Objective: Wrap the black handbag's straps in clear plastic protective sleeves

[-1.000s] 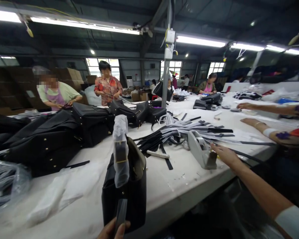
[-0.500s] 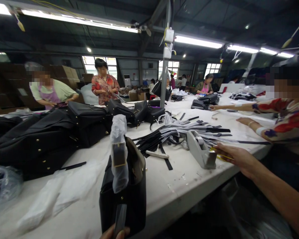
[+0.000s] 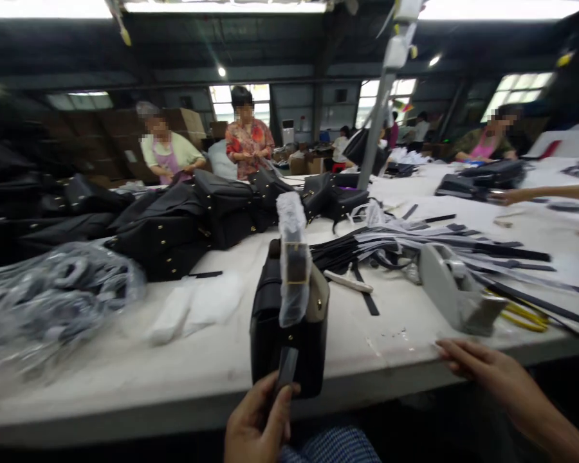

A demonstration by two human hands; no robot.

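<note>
My left hand (image 3: pixel 260 421) pinches the end of a black strap (image 3: pixel 288 363) between thumb and fingers, low in front of a black bag (image 3: pixel 309 357). The bag stands at the table's front edge, with its light inner side showing at the top. Above the held end, a gold-coloured buckle (image 3: pixel 296 262) shows through white wrapping (image 3: pixel 292 218) around the strap. My right hand (image 3: pixel 487 370) is off the table's edge, apart from the bag, its thumb and fingertips pressed together. A pale speck shows at the tips, too small to name. The grey tape dispenser (image 3: pixel 446 286) stands behind that hand.
Yellow-handled scissors (image 3: pixel 523 315) lie right of the dispenser. Black and white strips (image 3: pixel 415 241) spread behind it. More black bags (image 3: pixel 164 238), a clear plastic bag of parts (image 3: pixel 72 283) and white sheets (image 3: pixel 212 302) lie leftward. A post (image 3: pixel 379 122) rises behind; several people work around.
The view has turned left. My right hand has drawn away from the tape dispenser toward the table's front edge. My left hand keeps hold of the strap end.
</note>
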